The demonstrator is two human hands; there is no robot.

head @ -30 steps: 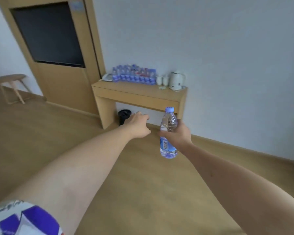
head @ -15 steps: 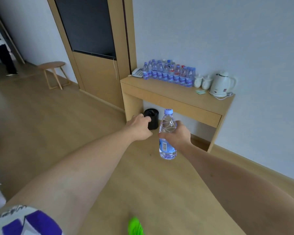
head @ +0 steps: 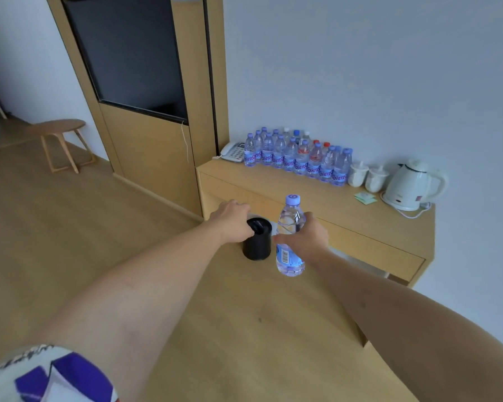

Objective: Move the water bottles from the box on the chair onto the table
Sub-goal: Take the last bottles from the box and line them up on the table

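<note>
1. Pale wall and wood-plank floor point(head: 55, 227) fill my view, with a light wooden surface point(head: 317, 198) against the wall and a tall wood panel with a dark screen point(head: 128, 53) to its left.
2. On my feed the right hand point(head: 304, 237) grips a water bottle point(head: 290, 236) around its middle, fingers curled round it, thumb on the near side.
3. That bottle is upright, blue cap on top, label and barcode below the hand; it hangs in the air in front of the surface's near edge, not yet set down.
4. My left hand point(head: 233, 223) is stretched out beside it, holding nothing; I see only its back with the fingers bent downward, so how far they curl I cannot tell.
5. Just below and between the two hands stands a black cylindrical bin point(head: 256, 242) on the floor.
6. At the back of the surface a row of water bottles point(head: 296, 156) stands close-packed along the wall, mostly blue-capped, a few red.
7. Left of the row sits a white telephone point(head: 233, 152); right of it two white mugs point(head: 366, 177), then a white electric kettle point(head: 410, 185), with small green packets point(head: 365, 197) lying in front.
8. Far left, a small wooden stool point(head: 60, 140) stands on the floor.
</note>
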